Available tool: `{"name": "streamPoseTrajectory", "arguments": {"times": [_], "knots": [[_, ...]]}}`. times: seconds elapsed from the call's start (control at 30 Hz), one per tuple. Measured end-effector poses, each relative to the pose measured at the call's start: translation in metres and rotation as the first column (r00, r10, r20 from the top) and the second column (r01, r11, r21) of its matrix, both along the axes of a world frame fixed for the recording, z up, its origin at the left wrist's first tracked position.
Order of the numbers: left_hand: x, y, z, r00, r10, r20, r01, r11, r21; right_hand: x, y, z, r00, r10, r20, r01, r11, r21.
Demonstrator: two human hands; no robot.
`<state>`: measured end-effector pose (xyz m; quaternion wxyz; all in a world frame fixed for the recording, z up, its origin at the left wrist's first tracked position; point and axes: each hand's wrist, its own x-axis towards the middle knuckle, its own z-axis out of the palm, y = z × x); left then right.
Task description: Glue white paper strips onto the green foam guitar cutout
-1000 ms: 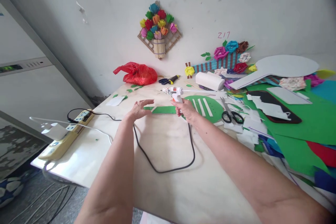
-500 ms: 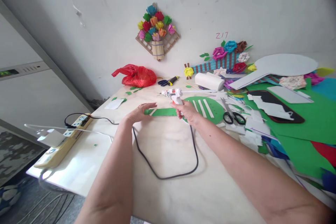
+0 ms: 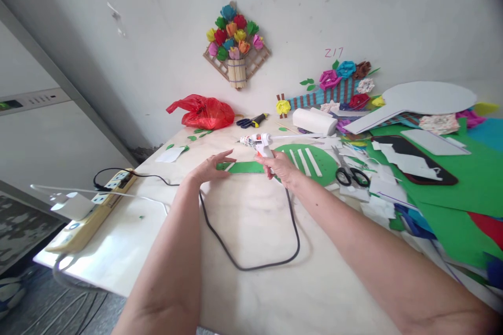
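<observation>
My right hand (image 3: 281, 167) is wrapped round the handle of a white hot glue gun (image 3: 261, 142), whose nozzle points left above the table. A glue stick (image 3: 298, 136) juts from its back. My left hand (image 3: 212, 166) rests at the left end of a green strip (image 3: 247, 167), its fingers stretched out and apart. Beside those fingertips a short white strip (image 3: 229, 166) lies across the green. The green strip runs into a round green piece (image 3: 326, 159), which carries several white strips (image 3: 304, 162) and is partly hidden by my right hand.
A black cord (image 3: 251, 268) loops across the table below my hands. At the left edge sits a power strip (image 3: 86, 214) with a white charger (image 3: 73, 205). Scissors (image 3: 351, 176) and paper scraps lie to the right. A red bag (image 3: 208, 113) and pliers (image 3: 257, 121) are behind.
The view has shifted very slightly. My hands, the glue gun and the green piece keep almost the same places.
</observation>
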<state>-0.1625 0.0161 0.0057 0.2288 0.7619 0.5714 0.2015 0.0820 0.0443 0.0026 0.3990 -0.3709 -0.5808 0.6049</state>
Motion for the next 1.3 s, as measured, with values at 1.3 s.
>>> {"name": "streamPoseTrajectory", "arguments": {"times": [1.3], "knots": [[0.004, -0.002, -0.008, 0.99, 0.14, 0.006, -0.139, 0.973, 0.184, 0.01, 0.008, 0.011, 0.972, -0.1, -0.213, 0.11, 0.993, 0.038]]}}
